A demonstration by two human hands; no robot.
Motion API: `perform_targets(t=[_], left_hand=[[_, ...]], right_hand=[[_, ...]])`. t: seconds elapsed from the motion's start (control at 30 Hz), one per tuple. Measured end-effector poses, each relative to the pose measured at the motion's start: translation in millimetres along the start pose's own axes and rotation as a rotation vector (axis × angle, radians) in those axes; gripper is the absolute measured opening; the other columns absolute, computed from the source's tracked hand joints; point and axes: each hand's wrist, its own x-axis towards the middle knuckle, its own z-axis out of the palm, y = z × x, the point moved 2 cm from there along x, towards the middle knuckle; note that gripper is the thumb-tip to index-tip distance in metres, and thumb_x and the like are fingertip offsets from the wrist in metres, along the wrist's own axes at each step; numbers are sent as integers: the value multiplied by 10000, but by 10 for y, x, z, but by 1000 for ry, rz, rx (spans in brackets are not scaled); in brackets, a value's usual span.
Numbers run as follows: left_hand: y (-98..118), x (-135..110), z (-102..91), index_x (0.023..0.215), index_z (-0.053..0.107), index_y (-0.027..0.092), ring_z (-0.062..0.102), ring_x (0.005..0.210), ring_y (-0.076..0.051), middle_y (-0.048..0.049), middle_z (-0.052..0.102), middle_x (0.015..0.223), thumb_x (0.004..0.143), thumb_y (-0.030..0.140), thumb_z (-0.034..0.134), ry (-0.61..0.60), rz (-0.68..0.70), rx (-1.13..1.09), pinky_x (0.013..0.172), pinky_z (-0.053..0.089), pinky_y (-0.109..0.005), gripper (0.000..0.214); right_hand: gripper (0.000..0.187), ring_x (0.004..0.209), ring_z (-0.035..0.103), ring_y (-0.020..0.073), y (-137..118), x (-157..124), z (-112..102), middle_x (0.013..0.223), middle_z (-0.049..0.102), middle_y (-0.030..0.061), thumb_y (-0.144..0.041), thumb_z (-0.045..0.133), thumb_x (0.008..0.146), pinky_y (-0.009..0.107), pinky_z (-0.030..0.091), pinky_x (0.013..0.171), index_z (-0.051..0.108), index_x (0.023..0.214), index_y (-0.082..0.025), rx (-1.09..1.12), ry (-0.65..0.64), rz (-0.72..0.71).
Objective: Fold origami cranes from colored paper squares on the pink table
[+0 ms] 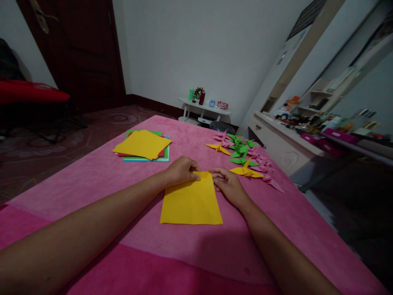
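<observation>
A yellow sheet of origami paper (193, 203) lies on the pink cloth in front of me, one straight edge toward me. My left hand (181, 170) is closed on its far edge, the thumb resting on top of the paper. At the far right corner my right hand (227, 185) pinches the sheet, its fingers curled; the exact grip is partly hidden. Just beyond the right hand sits a yellow paper crane (246, 170). Another yellow crane (219, 148) stands farther back, beside several green cranes (240, 148) and pink cranes (262, 164).
A stack of coloured paper (143, 144), yellow on top, lies at the far left of the pink-covered table (101, 188). Behind it stand a white shelf (204, 105) with small items and a brown door (82, 49). A cluttered dresser (285, 135) is at right, a red chair (30, 92) at left.
</observation>
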Motion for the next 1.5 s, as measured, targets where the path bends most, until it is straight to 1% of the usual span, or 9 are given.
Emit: perform_targets(t=[0.07, 0.17, 0.33, 0.6, 0.87, 1.1, 1.3, 1.43, 1.5], left_hand=[[10, 1, 17, 805, 706, 131, 530, 571, -110, -6, 653, 664, 650, 280, 674, -6, -3, -22, 499, 321, -193, 217], [51, -4, 40, 803, 706, 138, 538, 583, -113, -8, 658, 679, 646, 290, 673, -14, 12, -42, 507, 325, -191, 221], [93, -7, -23, 792, 720, 174, 537, 580, -117, -16, 682, 710, 594, 289, 709, -32, -21, 41, 504, 317, -199, 230], [68, 3, -161, 740, 724, 185, 543, 574, -118, 0, 689, 694, 556, 268, 725, -117, -49, 107, 500, 315, -194, 202], [124, -8, -175, 795, 727, 180, 593, 649, -138, -19, 712, 760, 605, 214, 685, -127, -11, 116, 548, 363, -191, 198], [126, 23, -359, 821, 723, 147, 614, 685, -149, -18, 712, 767, 630, 255, 695, 138, -47, 71, 610, 418, -211, 221], [46, 44, -386, 862, 709, 161, 592, 696, -139, -2, 694, 777, 652, 242, 689, 254, -31, 85, 663, 440, -229, 226], [124, -24, -416, 1054, 644, 182, 577, 892, -177, -44, 655, 998, 680, 171, 650, 509, 112, 252, 821, 440, -309, 374], [228, -109, -391, 1033, 644, 195, 560, 953, -187, -51, 637, 1023, 737, 158, 592, 561, 201, 304, 863, 425, -337, 303]], right_hand=[[379, 609, 595, 118, 11, 22, -25, 810, 643, 24, -289, 561, 747, 188, 422, 447, 541, 1110, -182, 51, 76, 58], [451, 536, 542, 98, 16, 51, -20, 732, 604, -7, -297, 661, 659, 189, 395, 438, 558, 1076, -161, 53, 97, 88], [160, 561, 518, 112, 64, 76, -9, 639, 607, -4, -242, 672, 628, 233, 411, 536, 674, 752, -141, -183, 79, 16], [67, 632, 565, 142, 147, 104, -103, 687, 648, 8, -191, 640, 669, 252, 419, 599, 693, 709, -184, -471, 125, -160], [67, 649, 569, 142, 88, 76, -100, 703, 646, 11, -153, 623, 685, 251, 420, 608, 682, 693, -185, -499, 119, -201], [78, 611, 547, 139, 42, 39, -106, 665, 631, 4, -171, 601, 693, 253, 413, 577, 678, 699, -185, -461, 207, -228], [87, 609, 544, 139, 32, 22, -113, 673, 636, 5, -166, 595, 689, 250, 415, 575, 679, 701, -186, -454, 250, -229], [85, 599, 544, 137, 77, 32, -116, 665, 637, 4, -160, 597, 682, 244, 412, 564, 677, 700, -183, -441, 238, -207], [87, 592, 542, 137, 92, 36, -115, 659, 636, 4, -165, 598, 682, 242, 407, 554, 680, 707, -181, -443, 229, -193]])
